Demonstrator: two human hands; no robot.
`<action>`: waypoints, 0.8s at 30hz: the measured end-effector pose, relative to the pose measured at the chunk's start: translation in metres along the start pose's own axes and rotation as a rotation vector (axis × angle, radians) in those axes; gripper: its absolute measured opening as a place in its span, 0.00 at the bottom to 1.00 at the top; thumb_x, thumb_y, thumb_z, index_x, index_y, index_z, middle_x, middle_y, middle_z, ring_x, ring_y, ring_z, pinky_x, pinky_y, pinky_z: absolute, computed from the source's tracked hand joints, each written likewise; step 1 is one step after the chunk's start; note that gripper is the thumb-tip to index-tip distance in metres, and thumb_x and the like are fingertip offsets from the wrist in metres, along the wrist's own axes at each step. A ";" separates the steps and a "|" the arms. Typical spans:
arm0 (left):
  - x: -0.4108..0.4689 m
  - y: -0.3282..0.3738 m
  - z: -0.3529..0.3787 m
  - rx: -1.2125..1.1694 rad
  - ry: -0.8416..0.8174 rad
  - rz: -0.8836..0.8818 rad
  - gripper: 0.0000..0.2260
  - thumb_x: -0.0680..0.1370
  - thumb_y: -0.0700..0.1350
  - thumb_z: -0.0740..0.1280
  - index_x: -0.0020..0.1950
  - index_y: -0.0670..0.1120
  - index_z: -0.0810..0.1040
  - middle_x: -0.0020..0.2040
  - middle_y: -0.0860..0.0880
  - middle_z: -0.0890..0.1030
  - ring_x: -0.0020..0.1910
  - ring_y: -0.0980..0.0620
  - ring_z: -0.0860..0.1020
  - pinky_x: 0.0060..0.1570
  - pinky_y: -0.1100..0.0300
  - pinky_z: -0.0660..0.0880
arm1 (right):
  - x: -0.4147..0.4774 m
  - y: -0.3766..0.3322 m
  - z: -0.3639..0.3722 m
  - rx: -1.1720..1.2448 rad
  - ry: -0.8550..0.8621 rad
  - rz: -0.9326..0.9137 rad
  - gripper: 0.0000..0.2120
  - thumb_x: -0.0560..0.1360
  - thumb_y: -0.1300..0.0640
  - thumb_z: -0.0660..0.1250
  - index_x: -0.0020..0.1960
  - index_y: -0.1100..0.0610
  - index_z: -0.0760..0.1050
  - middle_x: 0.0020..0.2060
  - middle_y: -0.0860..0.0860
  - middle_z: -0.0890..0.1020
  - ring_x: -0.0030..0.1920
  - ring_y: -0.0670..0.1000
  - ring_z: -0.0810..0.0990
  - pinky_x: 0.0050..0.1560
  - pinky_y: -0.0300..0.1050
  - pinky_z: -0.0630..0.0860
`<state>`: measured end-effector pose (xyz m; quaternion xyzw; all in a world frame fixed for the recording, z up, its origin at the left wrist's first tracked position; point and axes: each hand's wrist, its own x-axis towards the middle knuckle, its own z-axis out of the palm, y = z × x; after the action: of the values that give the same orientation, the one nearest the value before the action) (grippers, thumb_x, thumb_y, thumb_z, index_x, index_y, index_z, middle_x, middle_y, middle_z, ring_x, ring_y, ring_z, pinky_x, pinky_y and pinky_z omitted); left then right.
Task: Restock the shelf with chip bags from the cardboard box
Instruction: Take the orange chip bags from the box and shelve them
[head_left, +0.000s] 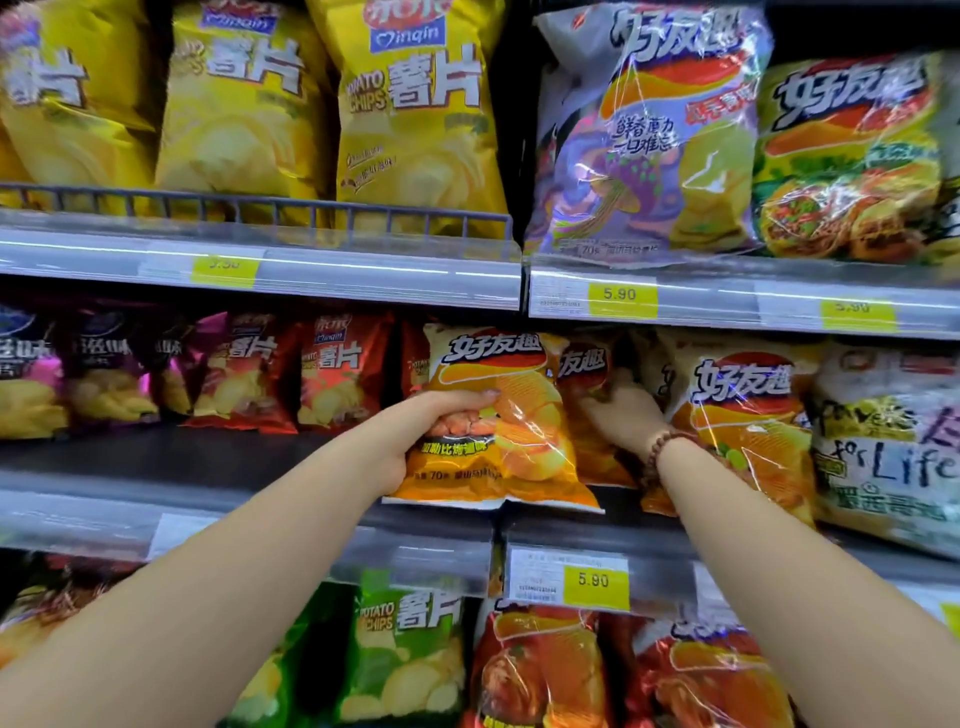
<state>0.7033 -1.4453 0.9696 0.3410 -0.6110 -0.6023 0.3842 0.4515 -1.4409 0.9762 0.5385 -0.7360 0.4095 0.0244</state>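
An orange chip bag (511, 415) stands upright at the front edge of the middle shelf (197, 499). My left hand (431, 431) is shut on its left side, thumb across the front. My right hand (621, 410), with a bead bracelet at the wrist, reaches in behind that bag and rests on a darker orange bag (587, 374) further back; its fingers are partly hidden. A matching orange bag (743, 431) stands just to the right of my right wrist. The cardboard box is out of view.
Yellow chip bags (415, 114) fill the top shelf on the left, purple (649, 140) and green bags on the right. Red bags (337, 374) sit deep on the middle shelf's left, with bare shelf in front. Green and red bags (540, 675) stand below. Price tags line the rails.
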 end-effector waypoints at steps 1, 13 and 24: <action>-0.006 0.005 0.004 -0.015 -0.023 -0.008 0.22 0.61 0.49 0.80 0.53 0.45 0.83 0.44 0.44 0.87 0.41 0.46 0.85 0.48 0.50 0.81 | -0.012 -0.006 -0.007 0.113 -0.005 0.021 0.32 0.76 0.39 0.60 0.72 0.59 0.64 0.65 0.58 0.74 0.63 0.59 0.75 0.62 0.47 0.72; -0.014 -0.005 0.097 0.036 -0.222 0.004 0.32 0.59 0.54 0.81 0.59 0.45 0.79 0.48 0.43 0.86 0.46 0.45 0.85 0.51 0.49 0.81 | -0.135 0.009 -0.089 0.500 -0.263 0.151 0.48 0.55 0.39 0.78 0.69 0.45 0.60 0.58 0.49 0.78 0.53 0.51 0.83 0.52 0.53 0.82; 0.007 -0.008 0.198 0.069 -0.250 0.304 0.53 0.58 0.57 0.81 0.76 0.59 0.54 0.66 0.49 0.75 0.57 0.50 0.78 0.59 0.52 0.76 | -0.142 0.077 -0.145 0.583 -0.046 0.112 0.48 0.53 0.45 0.82 0.68 0.45 0.64 0.60 0.51 0.80 0.56 0.51 0.82 0.57 0.54 0.79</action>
<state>0.5256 -1.3575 0.9664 0.1805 -0.7186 -0.5537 0.3800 0.3894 -1.2339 0.9599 0.4906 -0.6161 0.5920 -0.1707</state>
